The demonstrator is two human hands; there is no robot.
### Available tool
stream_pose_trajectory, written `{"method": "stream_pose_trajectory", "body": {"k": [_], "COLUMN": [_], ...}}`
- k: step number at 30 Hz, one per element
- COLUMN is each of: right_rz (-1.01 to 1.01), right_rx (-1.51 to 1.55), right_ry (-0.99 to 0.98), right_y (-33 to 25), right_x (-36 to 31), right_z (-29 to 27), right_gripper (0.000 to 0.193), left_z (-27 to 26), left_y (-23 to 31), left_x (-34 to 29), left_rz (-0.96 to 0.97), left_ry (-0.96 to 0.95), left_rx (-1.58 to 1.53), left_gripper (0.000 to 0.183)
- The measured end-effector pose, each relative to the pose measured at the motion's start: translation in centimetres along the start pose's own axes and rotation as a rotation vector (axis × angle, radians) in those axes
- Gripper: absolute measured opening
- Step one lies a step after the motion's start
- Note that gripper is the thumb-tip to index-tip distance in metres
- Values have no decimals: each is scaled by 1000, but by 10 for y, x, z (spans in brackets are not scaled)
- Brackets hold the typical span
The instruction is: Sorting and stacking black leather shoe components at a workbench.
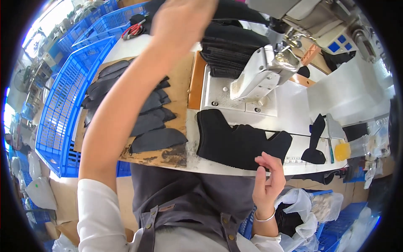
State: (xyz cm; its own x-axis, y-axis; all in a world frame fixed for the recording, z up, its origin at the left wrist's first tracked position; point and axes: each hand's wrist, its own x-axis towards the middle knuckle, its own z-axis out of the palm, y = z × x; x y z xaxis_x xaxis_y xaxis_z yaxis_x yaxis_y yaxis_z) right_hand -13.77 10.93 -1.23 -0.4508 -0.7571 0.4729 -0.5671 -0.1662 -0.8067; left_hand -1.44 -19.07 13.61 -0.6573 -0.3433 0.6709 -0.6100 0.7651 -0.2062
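My left hand point(180, 21) reaches far forward over the table, toward a stack of black fabric pieces point(228, 48) behind the sewing machine head point(262, 73); its fingers are blurred and partly out of view. My right hand point(268, 178) rests at the near table edge, fingers loosely apart, touching the edge of a large black fabric piece point(235, 140) that lies flat on the machine bed. To the left, several dark curved cut pieces point(151, 122) lie overlapping on a brown board point(180, 84).
Blue plastic crates point(63, 105) stand along the left side. Red-handled scissors point(133, 30) lie at the back. A small black piece point(315, 143) and a yellow-capped bottle point(343, 150) sit on the right of the table. Bags and a blue bin point(310, 210) are below right.
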Motion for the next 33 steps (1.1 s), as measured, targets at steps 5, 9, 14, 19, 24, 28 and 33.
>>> {"method": "stream_pose_trajectory", "body": {"k": [5, 9, 14, 19, 24, 28, 33], "right_rz": [-305, -300, -338, -345, -332, -249, 171], "right_rx": [-365, -436, -346, -288, -263, -11, 701], "right_ry": [-184, -158, -113, -102, -105, -136, -261], "right_y": [5, 17, 14, 8, 5, 0, -36], "right_x": [4, -2, 2, -4, -6, -6, 7], "right_z": [9, 10, 20, 24, 22, 22, 35], "right_gripper": [39, 35, 28, 26, 27, 27, 29], "left_z": [-20, -10, -22, -14, -18, -40, -58], "left_y": [84, 40, 31, 23, 18, 22, 70], "left_x": [-13, -74, -164, -172, -161, -152, -145], "left_rz": [-99, 31, -107, -150, -188, -543, -298], "left_ry": [-2, 214, -569, -775, -866, -898, -570], "left_rx": [322, -370, -869, -837, -849, -1199, -2229], "left_gripper": [47, 26, 19, 26, 25, 23, 41]}}
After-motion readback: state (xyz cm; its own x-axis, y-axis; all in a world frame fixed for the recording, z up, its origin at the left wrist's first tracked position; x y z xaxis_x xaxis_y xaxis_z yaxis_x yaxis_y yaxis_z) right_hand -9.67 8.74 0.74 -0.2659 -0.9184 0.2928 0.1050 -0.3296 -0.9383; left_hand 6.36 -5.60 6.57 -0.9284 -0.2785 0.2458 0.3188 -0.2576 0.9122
